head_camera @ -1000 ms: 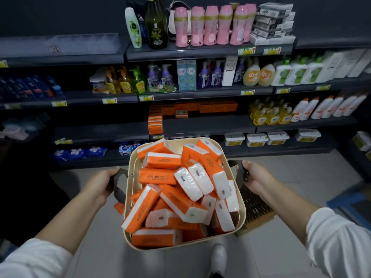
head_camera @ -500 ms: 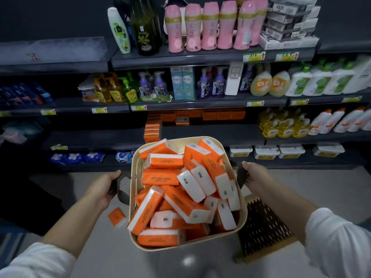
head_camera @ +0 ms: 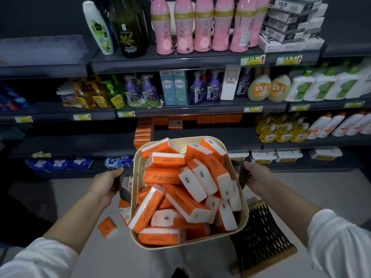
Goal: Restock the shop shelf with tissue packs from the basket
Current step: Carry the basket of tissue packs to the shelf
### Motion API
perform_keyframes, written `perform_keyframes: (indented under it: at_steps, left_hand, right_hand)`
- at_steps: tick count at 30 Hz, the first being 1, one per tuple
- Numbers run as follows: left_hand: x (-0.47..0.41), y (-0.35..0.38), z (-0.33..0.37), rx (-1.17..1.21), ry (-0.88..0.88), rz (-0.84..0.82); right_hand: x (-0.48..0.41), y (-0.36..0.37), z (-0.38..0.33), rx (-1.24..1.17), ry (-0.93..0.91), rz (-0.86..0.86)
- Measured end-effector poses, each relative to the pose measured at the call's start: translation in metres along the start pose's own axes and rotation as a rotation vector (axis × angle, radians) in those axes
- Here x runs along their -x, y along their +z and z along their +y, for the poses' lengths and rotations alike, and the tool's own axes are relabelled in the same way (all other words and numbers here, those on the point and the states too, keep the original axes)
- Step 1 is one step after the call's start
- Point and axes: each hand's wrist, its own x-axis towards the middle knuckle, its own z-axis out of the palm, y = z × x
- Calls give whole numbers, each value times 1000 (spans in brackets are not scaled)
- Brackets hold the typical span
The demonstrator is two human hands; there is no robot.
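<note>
A cream basket heaped with several orange-and-white tissue packs hangs in front of me. My left hand grips its dark left handle and my right hand grips the right one. Straight ahead, a dark shelf holds a short stack of the same orange packs at its left and a row along the back. One loose orange pack lies on the floor below my left forearm.
Higher shelves carry pink bottles, soap dispensers and white boxes. Yellow bottles stand to the right of the tissue shelf. A black mesh crate rests on the floor at the right, under the basket's edge.
The shelves have grown larger and closer in view, and the view has shifted left. Both hands still hold the basket handles. The loose pack on the floor has come into sight.
</note>
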Motion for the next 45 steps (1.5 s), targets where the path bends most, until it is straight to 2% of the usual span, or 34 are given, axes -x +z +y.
perform_keyframes:
  at_steps: [9,19,22,28,38,45]
  left_hand:
    - [-72,-7,30,31,-85,-4]
    - [-141,-53,69,70,-112,107]
    - [-151,-69,77,100,-108,144]
    - [-164,-98,76,159,-106,221]
    - [-168,-125,56,325,-155,475]
    - [-138,-85,41,465,-153,702]
  right_hand:
    - [-40,75,-12,95,23,51]
    - [-65,180,-7,56,81,-44]
    - [-72,208,-7,111,88,-113]
    - [-81,261,-6,277,84,-114]
    - [-118,334,-2,557,146,-317]
    - [-177,371,6,855,184,-508]
